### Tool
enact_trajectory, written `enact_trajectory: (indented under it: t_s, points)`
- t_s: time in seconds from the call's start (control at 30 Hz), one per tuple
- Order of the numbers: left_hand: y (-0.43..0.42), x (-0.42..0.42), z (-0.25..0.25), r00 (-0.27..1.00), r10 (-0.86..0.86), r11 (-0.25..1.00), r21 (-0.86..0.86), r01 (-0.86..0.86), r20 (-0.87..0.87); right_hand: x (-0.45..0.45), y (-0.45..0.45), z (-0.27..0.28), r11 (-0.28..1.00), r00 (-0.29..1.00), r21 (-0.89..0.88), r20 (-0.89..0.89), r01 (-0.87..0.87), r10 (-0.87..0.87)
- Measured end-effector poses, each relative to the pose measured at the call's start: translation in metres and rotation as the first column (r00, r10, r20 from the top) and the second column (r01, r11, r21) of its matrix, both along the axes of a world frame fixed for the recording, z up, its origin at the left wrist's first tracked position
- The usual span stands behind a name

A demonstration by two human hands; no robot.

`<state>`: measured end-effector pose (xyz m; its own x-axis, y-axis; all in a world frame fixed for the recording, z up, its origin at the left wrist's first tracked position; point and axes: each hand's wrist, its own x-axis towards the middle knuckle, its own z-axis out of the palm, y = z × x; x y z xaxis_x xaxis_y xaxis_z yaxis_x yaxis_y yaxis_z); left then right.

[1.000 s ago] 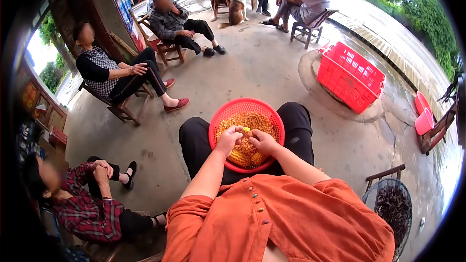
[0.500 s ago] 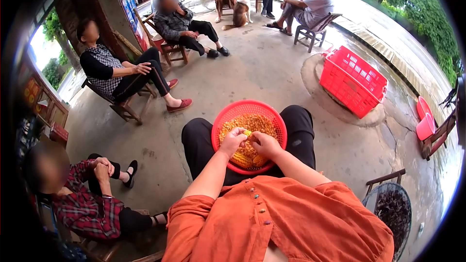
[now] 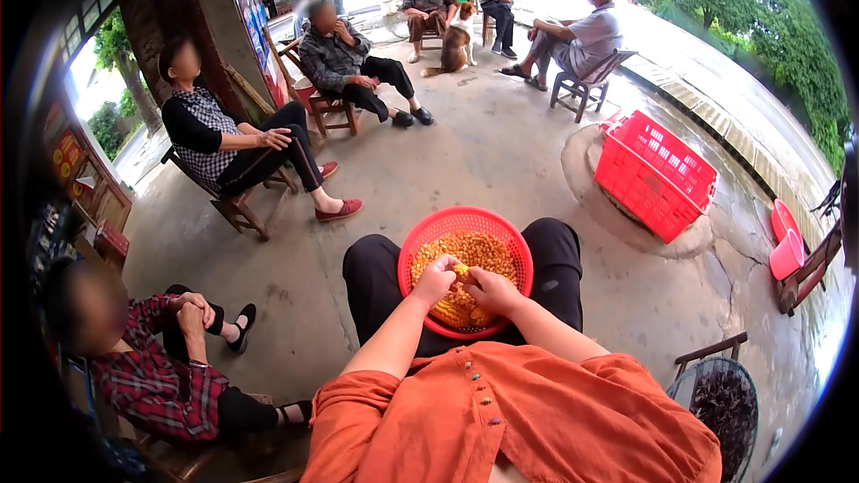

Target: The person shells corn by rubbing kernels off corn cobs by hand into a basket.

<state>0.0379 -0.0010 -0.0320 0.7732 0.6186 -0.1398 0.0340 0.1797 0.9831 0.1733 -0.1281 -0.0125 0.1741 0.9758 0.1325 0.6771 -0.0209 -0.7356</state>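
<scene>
A red plastic basket (image 3: 525, 246) with a perforated wall rests on my lap between my knees. Loose yellow-orange corn kernels (image 3: 465, 245) cover its far part, and corn cobs (image 3: 458, 311) lie nearest my body. Above the kernels, my left hand (image 3: 435, 280) is closed on one end of a small yellow corn cob (image 3: 462, 269). My right hand (image 3: 495, 290) has its fingers closed on the cob from the other side. Most of this cob is hidden by my fingers.
A red crate (image 3: 658, 177) stands ahead to the right. Seated people form an arc, including a person in a plaid shirt (image 3: 161, 367) close on my left. A dog (image 3: 458, 40) sits farther off. Beside me, at right, is a round container (image 3: 720, 402) with dark contents.
The view has tilted up slightly, so the basket and people appear lower in the frame. Both hands stay on the corn cob, their fingers slightly shifted.
</scene>
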Motion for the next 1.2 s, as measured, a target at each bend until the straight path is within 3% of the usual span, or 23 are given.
enact_trajectory:
  t_s: [0.07, 0.13, 0.97, 1.1, 1.2]
  points:
    - [0.0, -0.001, 0.003, 1.0, 0.0, 1.0, -0.03, 0.0, 0.007, 0.0, 0.0, 0.001, 0.999, 1.0, -0.035, 0.004, 0.0, 0.0]
    - [0.003, -0.004, 0.009, 0.999, -0.01, 0.976, -0.215, 0.02, 0.048, 0.001, 0.002, -0.004, 1.0, 0.999, -0.024, -0.04, 0.012, -0.013]
    - [0.001, 0.001, -0.005, 1.0, -0.019, 1.0, -0.023, 0.02, 0.014, 0.002, 0.0, -0.005, 1.0, 0.997, -0.009, -0.081, -0.016, 0.015]
    - [-0.001, 0.0, 0.001, 1.0, -0.016, 0.999, -0.044, 0.016, 0.007, 0.002, 0.0, 0.0, 0.998, 0.992, -0.05, -0.117, -0.042, 0.036]
    - [0.001, -0.002, 0.004, 0.999, -0.03, 0.987, -0.154, 0.034, 0.03, 0.003, -0.001, 0.0, 0.998, 0.991, -0.047, -0.131, -0.032, 0.025]
